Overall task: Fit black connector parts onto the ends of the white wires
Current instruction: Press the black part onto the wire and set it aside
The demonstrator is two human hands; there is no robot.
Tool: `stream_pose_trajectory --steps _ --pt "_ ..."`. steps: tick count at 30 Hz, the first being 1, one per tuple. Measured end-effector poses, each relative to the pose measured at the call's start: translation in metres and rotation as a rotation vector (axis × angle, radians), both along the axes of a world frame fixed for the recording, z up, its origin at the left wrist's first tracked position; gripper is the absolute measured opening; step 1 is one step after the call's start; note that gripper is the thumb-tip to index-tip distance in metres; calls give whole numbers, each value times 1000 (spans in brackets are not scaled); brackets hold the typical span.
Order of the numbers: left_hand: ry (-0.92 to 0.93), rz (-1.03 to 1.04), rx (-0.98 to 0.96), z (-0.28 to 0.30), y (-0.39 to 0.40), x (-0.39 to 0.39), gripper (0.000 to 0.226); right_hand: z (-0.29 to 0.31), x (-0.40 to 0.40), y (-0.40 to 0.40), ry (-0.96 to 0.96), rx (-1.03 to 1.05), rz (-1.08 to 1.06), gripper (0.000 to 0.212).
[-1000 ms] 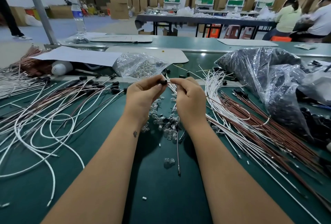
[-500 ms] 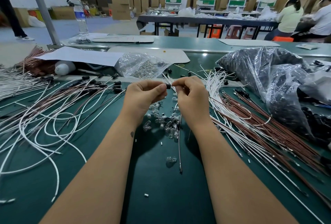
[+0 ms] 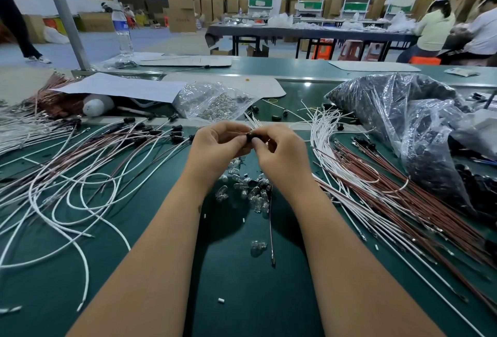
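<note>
A small black connector part point(image 3: 251, 136) is pinched between the fingertips of my left hand point(image 3: 216, 148) and my right hand point(image 3: 281, 157), above the green table point(image 3: 228, 283). A thin wire point(image 3: 271, 226) hangs down from under my right hand to the table. Loose white wires point(image 3: 321, 137) lie in a bundle just right of my hands. Wires with black connector parts fitted point(image 3: 150, 132) are spread out to the left. How the wire meets the connector is hidden by my fingers.
Small clear bulbs point(image 3: 251, 192) lie under my hands. A clear bag of metal parts point(image 3: 215, 104) sits behind them. A large plastic bag of black parts point(image 3: 414, 126) fills the right side, with brown wires point(image 3: 403, 207) beside it. A water bottle point(image 3: 122, 32) stands far left.
Both hands stay together at the same spot, with the fingers shifting slightly on the black connector part. The camera has tilted up a little.
</note>
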State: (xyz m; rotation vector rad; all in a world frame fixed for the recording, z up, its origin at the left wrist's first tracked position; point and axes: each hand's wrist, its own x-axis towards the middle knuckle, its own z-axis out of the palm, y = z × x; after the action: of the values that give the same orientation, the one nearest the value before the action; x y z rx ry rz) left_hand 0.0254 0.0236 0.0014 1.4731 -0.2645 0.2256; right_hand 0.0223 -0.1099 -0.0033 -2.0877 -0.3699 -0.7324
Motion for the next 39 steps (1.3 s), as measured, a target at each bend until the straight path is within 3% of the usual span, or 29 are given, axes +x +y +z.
stream_pose_trajectory --steps 5,8,10,12,15,17,20,25,30,39 --pt "-93 169 180 0 3 0 18 0 1 -1 4 -145 -27 10" --pt "-66 480 243 -2 19 7 13 -1 5 -10 107 -172 -193 13" --pt "-1 728 410 -5 39 11 12 0 7 -19 153 -140 -258 15" --pt "-7 841 718 -6 44 11 21 0 7 -22 149 -135 -256 15" --pt "-407 720 911 -1 22 7 38 0 4 -14 126 -145 -155 12" --pt "-508 454 861 1 2 4 35 -2 3 -7 101 -151 -71 12" --pt "-377 250 735 -6 -14 1 29 -5 3 0 92 -104 -1 14" --pt "-145 224 506 -7 -9 3 12 -7 5 -5 102 -43 6 9" --pt "-136 264 465 -5 -2 4 15 -5 3 -9 101 107 -26 14" --pt "-104 236 386 -5 4 9 7 0 1 -11 44 158 -43 8"
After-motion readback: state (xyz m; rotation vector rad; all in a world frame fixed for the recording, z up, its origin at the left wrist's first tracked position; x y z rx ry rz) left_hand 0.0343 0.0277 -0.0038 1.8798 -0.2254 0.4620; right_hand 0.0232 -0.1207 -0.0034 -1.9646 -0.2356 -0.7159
